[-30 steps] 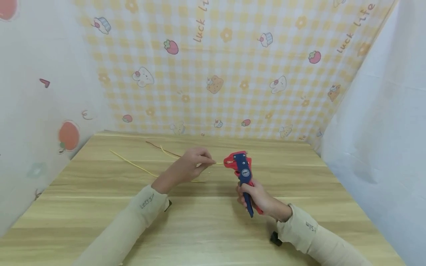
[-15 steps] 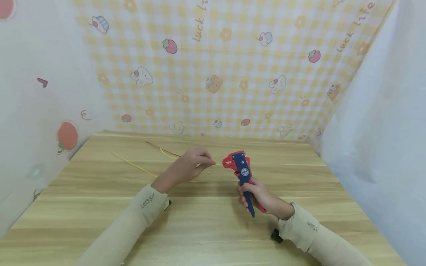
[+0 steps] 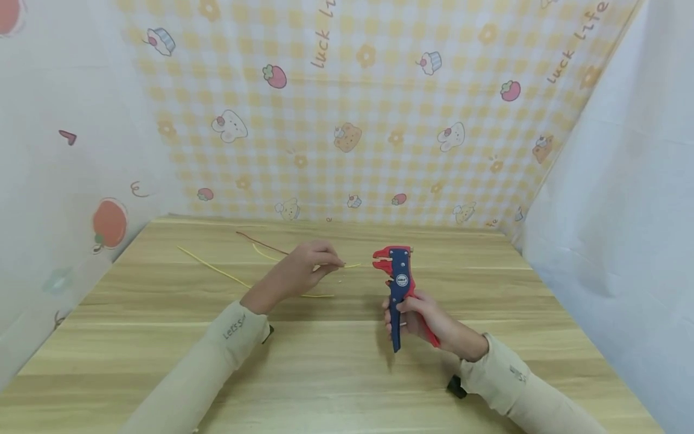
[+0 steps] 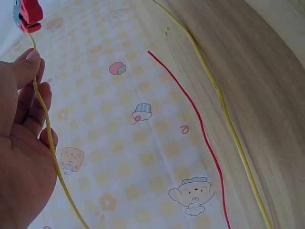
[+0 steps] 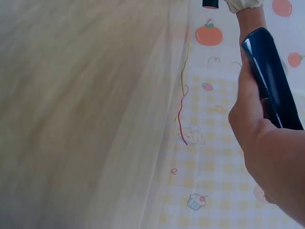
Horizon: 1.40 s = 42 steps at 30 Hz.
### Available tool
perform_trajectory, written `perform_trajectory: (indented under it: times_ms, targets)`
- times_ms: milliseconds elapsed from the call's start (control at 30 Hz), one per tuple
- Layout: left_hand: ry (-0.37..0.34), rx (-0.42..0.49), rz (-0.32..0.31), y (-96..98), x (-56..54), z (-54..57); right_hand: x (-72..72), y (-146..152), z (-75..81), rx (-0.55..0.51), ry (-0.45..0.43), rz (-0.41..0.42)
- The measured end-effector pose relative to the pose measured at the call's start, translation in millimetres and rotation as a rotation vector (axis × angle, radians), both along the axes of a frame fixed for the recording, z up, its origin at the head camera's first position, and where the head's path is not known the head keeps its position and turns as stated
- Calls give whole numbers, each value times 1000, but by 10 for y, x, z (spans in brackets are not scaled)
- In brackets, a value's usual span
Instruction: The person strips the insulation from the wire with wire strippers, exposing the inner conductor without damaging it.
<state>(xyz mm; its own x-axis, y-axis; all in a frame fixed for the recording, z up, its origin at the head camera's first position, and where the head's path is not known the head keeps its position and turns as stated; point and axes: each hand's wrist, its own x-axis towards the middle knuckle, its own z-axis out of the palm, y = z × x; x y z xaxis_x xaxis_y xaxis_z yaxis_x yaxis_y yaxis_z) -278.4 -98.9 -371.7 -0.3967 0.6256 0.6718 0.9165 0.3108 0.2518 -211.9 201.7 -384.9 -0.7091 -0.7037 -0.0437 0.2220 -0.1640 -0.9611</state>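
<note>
My left hand (image 3: 300, 270) pinches a thin yellow wire (image 3: 353, 266) between thumb and fingertips, with a short end sticking out to the right. In the left wrist view the same wire (image 4: 53, 148) runs along the palm and trails down. My right hand (image 3: 425, 319) grips a red and blue wire stripper (image 3: 400, 280) by its handles. Its jaws stand apart and point left, a small gap from the wire's end in the head view. From the right wrist only a dark blue handle (image 5: 272, 78) shows in the hand; the stripper's head is hidden.
Another yellow wire (image 3: 214, 267) lies on the wooden table (image 3: 336, 374), passing behind the left forearm. A red wire (image 3: 260, 241) lies farther back. Small scraps (image 3: 340, 281) sit near the left fingertips. A patterned cloth (image 3: 368, 108) hangs behind the table.
The wire stripper, earlier closed on the wire's end, has opened and moved slightly right, off it. The left hand has shifted slightly left with the wire.
</note>
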Motion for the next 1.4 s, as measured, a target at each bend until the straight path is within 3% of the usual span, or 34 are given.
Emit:
perform_trajectory:
  times_ms: [167, 267, 500, 633, 833, 1000, 1167, 1400]
  targets:
    - [-17, -15, 16, -16, 3, -9, 0, 37, 13, 51, 12, 27]
    - [-29, -27, 31, -24, 2, -20, 13, 51, 32, 64, -23, 39]
    - [-50, -54, 65, -53, 14, -22, 24, 43, 36, 12, -34, 97]
    - [-55, -64, 80, -62, 15, -20, 32, 32, 20, 10, -31, 49]
    - [-73, -109, 130, -74, 4, -19, 31, 34, 39, -13, -112, -52]
    - [-44, -144, 150, -85, -39, -46, 17, 60, 62, -6, -138, -65]
    - [-68, -233, 201, -93, -60, -74, 17, 64, 54, -16, -159, -41]
    - [-115, -334, 269, -90, -95, -107, 19, 23, 21, 35, -69, -74]
